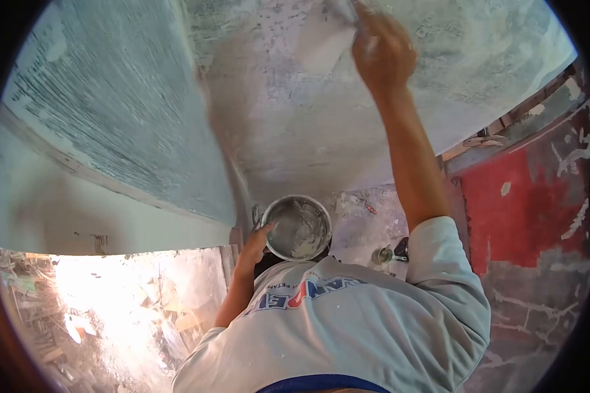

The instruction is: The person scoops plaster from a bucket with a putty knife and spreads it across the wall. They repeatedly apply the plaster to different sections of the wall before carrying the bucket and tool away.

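Clearly, on the far left a curved panel (124, 111) is showing dense dark streaks over grey, dry and scratchy to the eye, and a smooth pale band (39, 190) is running below it. Next, the left hand (255, 243) is gripping a round, metal-looking pot (329, 226) by its rim, and the pot is sitting just in front of the person's shirt (347, 321). Inside, pale paste (308, 245) is clinging in lumpy smears (I am judging it soft and sticky). Above, a mottled grey-white wall (288, 105) is spreading wide. The right hand (383, 56) is gripping a flat tool (343, 12) at this wall; the tool is blurring, so I cannot tell whether it is touching. The step in hand is probably the spreading of paste here, and the next move is calling for a flat blade, even pressure and a level pot. Further right, a rough red patch (505, 183) is covering part of a grey surface with pale, ragged lines.
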